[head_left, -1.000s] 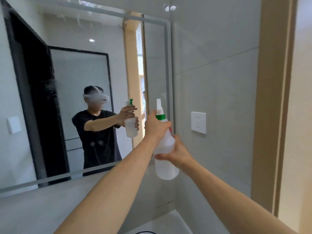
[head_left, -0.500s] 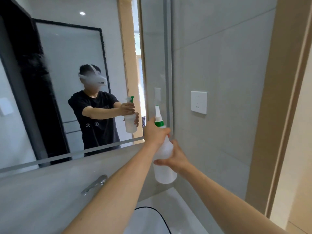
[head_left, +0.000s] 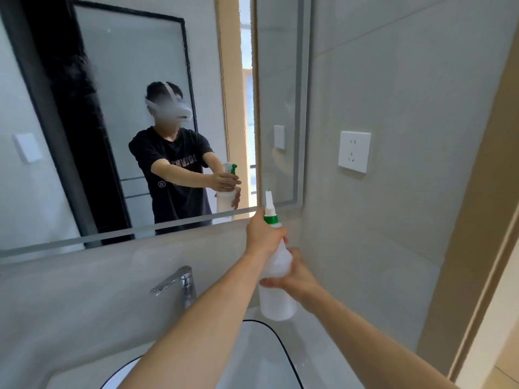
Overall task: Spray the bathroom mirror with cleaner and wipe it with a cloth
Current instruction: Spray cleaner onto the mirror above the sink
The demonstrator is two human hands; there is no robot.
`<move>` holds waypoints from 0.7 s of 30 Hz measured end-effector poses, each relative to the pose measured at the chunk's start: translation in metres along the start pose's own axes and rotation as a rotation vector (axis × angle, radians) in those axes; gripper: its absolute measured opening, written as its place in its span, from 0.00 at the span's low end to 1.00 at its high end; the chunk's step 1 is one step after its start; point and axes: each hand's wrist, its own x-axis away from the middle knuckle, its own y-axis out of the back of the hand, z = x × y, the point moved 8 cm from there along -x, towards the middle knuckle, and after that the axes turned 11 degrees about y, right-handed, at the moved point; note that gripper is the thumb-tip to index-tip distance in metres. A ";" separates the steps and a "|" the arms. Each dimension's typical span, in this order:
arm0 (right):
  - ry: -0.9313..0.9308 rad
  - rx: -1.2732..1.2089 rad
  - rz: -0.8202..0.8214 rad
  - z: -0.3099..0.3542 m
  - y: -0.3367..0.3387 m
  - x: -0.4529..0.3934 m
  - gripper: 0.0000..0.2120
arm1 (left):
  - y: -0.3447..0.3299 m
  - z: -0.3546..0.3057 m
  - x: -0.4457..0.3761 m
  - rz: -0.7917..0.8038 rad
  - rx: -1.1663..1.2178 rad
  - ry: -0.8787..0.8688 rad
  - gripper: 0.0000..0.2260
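A white spray bottle [head_left: 276,299] with a green collar and white nozzle is held upright in front of the lower right corner of the bathroom mirror [head_left: 118,80]. My left hand [head_left: 264,233] grips the bottle's neck at the trigger head. My right hand [head_left: 295,277] wraps round the bottle's body from the right. The nozzle points toward the mirror. Fine spray droplets speckle the glass on the left and centre. The mirror reflects a person holding the same bottle. No cloth is in view.
A chrome faucet [head_left: 179,284] stands under the mirror, above a white basin [head_left: 252,357] with a thin black rim. A white wall socket [head_left: 354,151] sits on the tiled right wall. A beige door frame [head_left: 477,220] runs down the right side.
My view has tilted down, bringing the faucet and basin into sight. Both hands and the bottle have dropped from mid-mirror to the mirror's lower edge.
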 end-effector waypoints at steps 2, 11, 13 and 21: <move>-0.024 -0.012 0.016 -0.008 -0.008 0.003 0.38 | 0.003 0.011 -0.001 -0.010 -0.006 0.018 0.15; -0.031 -0.057 0.076 -0.021 -0.039 0.011 0.35 | 0.027 0.042 -0.003 -0.073 -0.046 0.063 0.14; -0.022 -0.057 0.076 -0.018 -0.044 0.009 0.35 | 0.034 0.043 -0.003 -0.094 -0.043 0.055 0.15; 0.074 -0.050 0.118 0.022 -0.070 -0.010 0.38 | 0.078 0.014 -0.002 -0.136 0.003 -0.022 0.20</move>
